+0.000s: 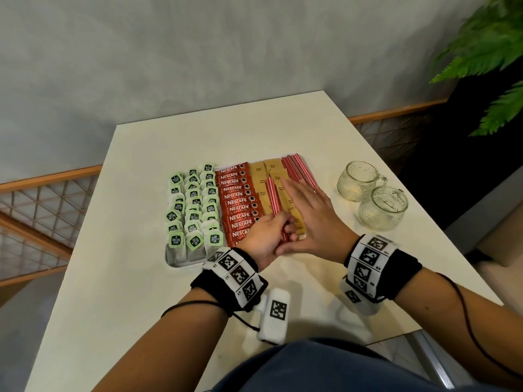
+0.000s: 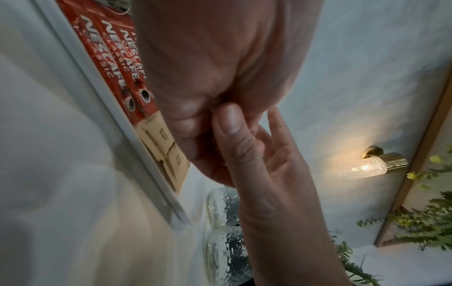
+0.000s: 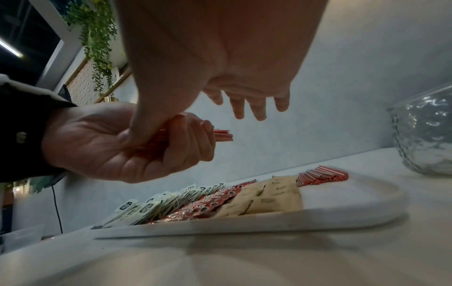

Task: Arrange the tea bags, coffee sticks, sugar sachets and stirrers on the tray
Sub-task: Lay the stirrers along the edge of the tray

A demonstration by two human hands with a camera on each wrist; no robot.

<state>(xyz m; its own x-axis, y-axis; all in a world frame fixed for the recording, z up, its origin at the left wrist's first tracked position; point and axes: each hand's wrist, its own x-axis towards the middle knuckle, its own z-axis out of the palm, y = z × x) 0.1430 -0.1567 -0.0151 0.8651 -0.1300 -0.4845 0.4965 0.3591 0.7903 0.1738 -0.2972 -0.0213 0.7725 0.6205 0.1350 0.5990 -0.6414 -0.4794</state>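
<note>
A white tray (image 1: 181, 264) holds rows of green-tagged tea bags (image 1: 192, 205), red coffee sticks (image 1: 237, 205), brown sugar sachets (image 1: 261, 182) and a pile of red stirrers (image 1: 300, 171) at its far right. My left hand (image 1: 283, 230) grips a bundle of red stirrers (image 1: 274, 199) above the sachets; in the right wrist view the bundle's ends (image 3: 223, 134) stick out past the curled fingers. My right hand (image 1: 307, 206) hovers beside it with fingers straight and spread, its thumb touching the bundle. The right part of the tray is hidden under this hand.
Two textured glass cups (image 1: 359, 179) (image 1: 382, 207) stand on the white table right of the tray. A fern (image 1: 492, 52) hangs over the far right corner. A wooden railing with mesh (image 1: 42, 199) runs behind the table's left edge.
</note>
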